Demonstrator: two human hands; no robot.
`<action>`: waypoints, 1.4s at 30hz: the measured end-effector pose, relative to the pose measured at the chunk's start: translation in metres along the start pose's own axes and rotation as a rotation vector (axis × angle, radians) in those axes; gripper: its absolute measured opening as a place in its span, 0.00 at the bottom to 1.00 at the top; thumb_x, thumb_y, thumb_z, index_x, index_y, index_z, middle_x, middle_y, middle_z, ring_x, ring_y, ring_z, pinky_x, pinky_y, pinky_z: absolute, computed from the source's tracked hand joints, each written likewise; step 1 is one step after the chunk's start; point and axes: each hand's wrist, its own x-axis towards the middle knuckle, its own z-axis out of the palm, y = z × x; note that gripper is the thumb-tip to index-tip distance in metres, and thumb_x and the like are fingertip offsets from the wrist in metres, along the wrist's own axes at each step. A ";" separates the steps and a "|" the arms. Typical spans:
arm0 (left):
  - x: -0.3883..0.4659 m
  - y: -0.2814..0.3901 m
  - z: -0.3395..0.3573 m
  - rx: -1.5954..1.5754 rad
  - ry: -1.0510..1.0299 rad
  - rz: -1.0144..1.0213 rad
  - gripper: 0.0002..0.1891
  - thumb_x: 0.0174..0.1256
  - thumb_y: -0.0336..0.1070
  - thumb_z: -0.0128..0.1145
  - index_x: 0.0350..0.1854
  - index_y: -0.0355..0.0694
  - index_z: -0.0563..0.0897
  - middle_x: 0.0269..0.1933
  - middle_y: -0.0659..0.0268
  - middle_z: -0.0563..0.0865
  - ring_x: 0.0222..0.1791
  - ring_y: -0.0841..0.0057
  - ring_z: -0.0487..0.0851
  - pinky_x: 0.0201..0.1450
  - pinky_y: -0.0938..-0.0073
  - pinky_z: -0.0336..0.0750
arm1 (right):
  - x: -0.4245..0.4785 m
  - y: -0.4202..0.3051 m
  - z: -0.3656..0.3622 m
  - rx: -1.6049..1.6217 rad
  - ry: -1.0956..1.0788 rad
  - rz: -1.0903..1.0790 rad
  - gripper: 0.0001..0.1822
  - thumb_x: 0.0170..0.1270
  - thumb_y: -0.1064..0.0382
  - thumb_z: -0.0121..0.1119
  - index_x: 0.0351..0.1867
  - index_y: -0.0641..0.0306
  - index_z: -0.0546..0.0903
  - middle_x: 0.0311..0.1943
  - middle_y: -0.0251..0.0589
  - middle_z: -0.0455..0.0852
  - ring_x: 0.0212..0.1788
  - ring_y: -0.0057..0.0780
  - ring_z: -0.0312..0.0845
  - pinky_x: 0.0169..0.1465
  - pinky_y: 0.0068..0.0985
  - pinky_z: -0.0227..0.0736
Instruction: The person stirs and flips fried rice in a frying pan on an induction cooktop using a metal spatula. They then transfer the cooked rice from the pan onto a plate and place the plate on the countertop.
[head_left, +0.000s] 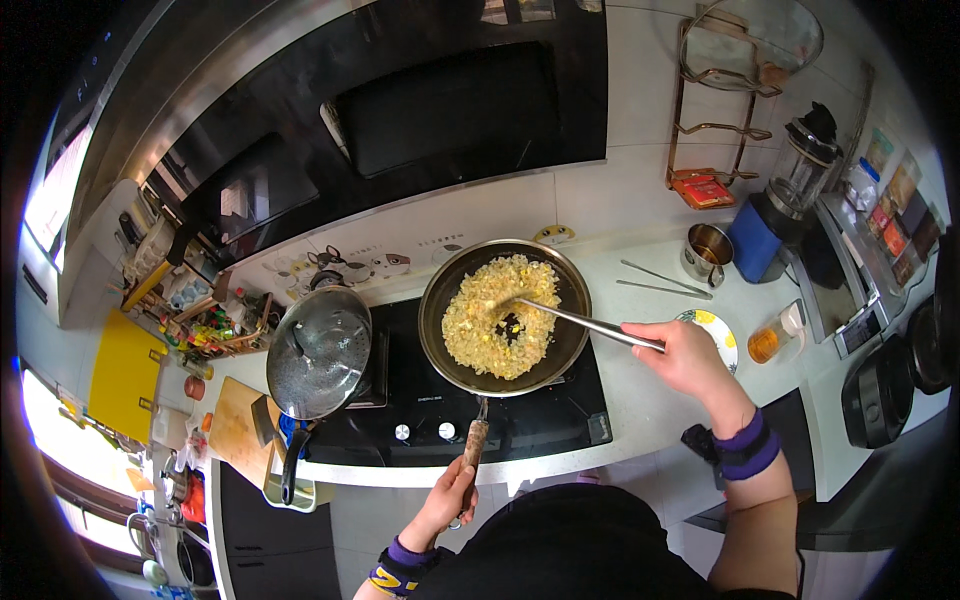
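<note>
My left hand (450, 495) is closed around the handle (474, 450) of a large frying pan (578, 341) on the black cooktop. Fried rice with yellow bits of egg (480, 345) lies in the pan in a ring, with dark pan bottom showing in a gap near the middle. My right hand (679, 356) grips a metal spatula or ladle (577, 319) by its handle; the tool's head is partly hidden in the rice. Both wrists wear purple and black bands.
Left of the pan stands a glass-lidded pan (319, 360), beside a cutting board (238, 420) with a knife (262, 421). Metal chopsticks (664, 290), a steel cup (707, 251), a patterned plate (724, 337), a pitcher (776, 337) and a blender (765, 225) are at the right. A range hood (450, 112) overhangs behind.
</note>
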 end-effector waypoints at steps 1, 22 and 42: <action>0.000 0.000 0.001 -0.008 -0.001 -0.004 0.20 0.84 0.48 0.41 0.70 0.45 0.65 0.23 0.68 0.78 0.13 0.78 0.75 0.16 0.79 0.70 | 0.001 -0.002 0.005 0.016 0.015 -0.019 0.18 0.63 0.60 0.67 0.55 0.43 0.89 0.30 0.45 0.89 0.32 0.45 0.85 0.38 0.34 0.79; 0.004 -0.004 -0.001 0.004 -0.005 -0.001 0.19 0.85 0.49 0.40 0.68 0.46 0.64 0.24 0.66 0.78 0.14 0.77 0.76 0.16 0.78 0.70 | -0.017 0.044 0.030 0.086 0.067 0.077 0.19 0.66 0.59 0.64 0.59 0.44 0.86 0.34 0.48 0.89 0.36 0.44 0.87 0.41 0.34 0.80; 0.001 0.000 0.001 0.028 0.002 -0.019 0.20 0.85 0.49 0.40 0.69 0.44 0.64 0.24 0.67 0.78 0.14 0.77 0.76 0.17 0.79 0.70 | -0.007 0.019 0.009 0.021 0.014 -0.028 0.17 0.67 0.59 0.62 0.56 0.49 0.88 0.29 0.46 0.89 0.32 0.46 0.85 0.39 0.37 0.78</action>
